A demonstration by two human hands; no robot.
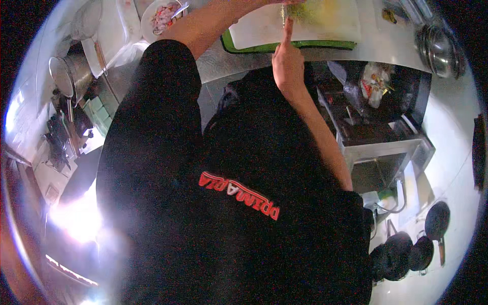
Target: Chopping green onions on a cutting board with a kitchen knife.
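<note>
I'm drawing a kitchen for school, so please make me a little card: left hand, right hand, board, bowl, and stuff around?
Left hand: mostly cut off by the top edge; its grip can't be seen
Right hand: one finger stretched toward small pale bits; touching or not is unclear
Board: white, with a green layer showing along its near edge; yellow-green smear on top
Bowl: white, holding pinkish food
Around: shiny metal bowls and dark pans, both to the right
</note>
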